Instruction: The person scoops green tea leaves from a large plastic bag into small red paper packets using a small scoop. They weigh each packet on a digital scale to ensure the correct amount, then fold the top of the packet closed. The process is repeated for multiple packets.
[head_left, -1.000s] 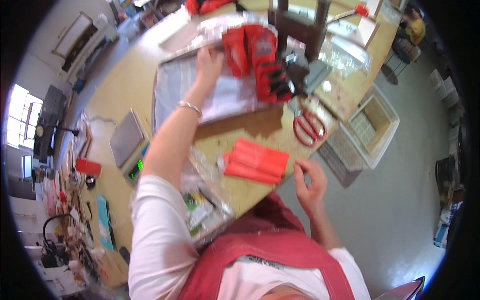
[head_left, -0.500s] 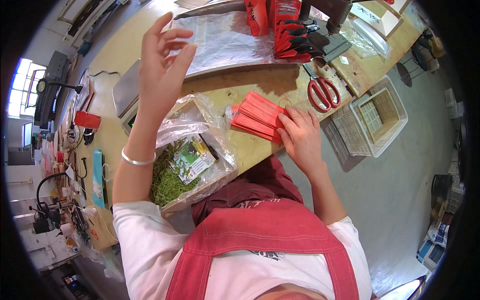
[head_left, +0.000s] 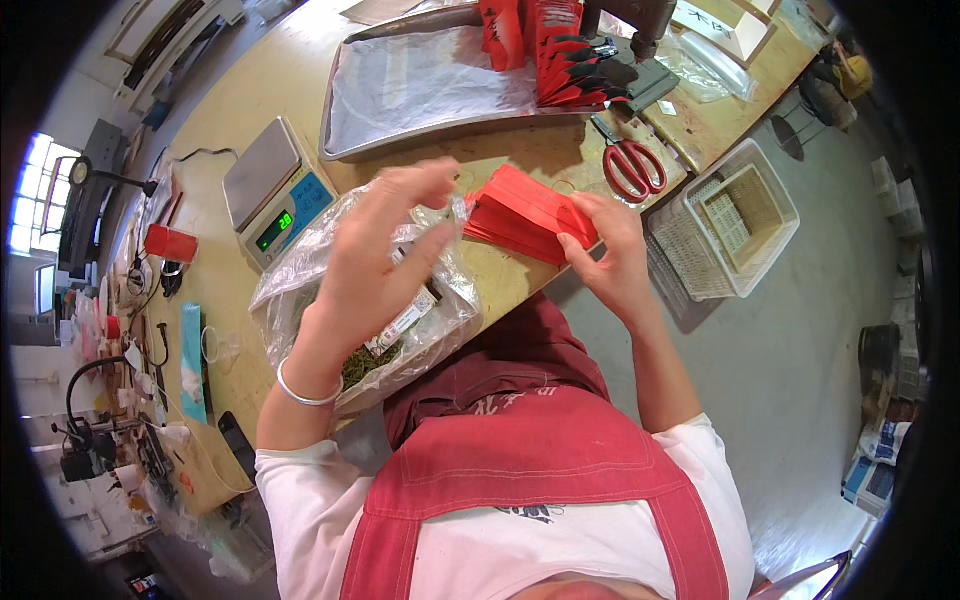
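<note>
1. Head view: a wooden bench (head_left: 270,90) is seen from above, with the person's two forearms reaching onto it from the lower edge.
2. The right hand (head_left: 612,258) is laid on the near end of a stack of red paper packets (head_left: 525,212); its fingers (head_left: 582,248) are closed over the stack's edge, with the thumb hidden beneath, so the stack appears pinched.
3. The stack lies at the bench's front edge, just right of the clear plastic bag (head_left: 300,290) and slightly overhanging the edge.
4. The left hand (head_left: 375,265) is held above the plastic bag with the fingers (head_left: 425,180) spread and loosely curled; nothing is seen gripped between them. A metal bangle (head_left: 300,392) is worn at the wrist.
5. Green dried leaves and a small printed sachet (head_left: 405,320) are seen inside the bag, which lies between the digital scale and the red packets.
6. The digital scale (head_left: 272,195), with a steel platform and a lit green display, stands just left of the bag.
7. A large metal tray (head_left: 420,90) lined with clear film lies further back, with more red packets (head_left: 550,50) fanned at its right end.
8. Red-handled scissors (head_left: 632,165) lie right of the stack, near a white plastic basket (head_left: 730,215) standing beside the bench.
</note>
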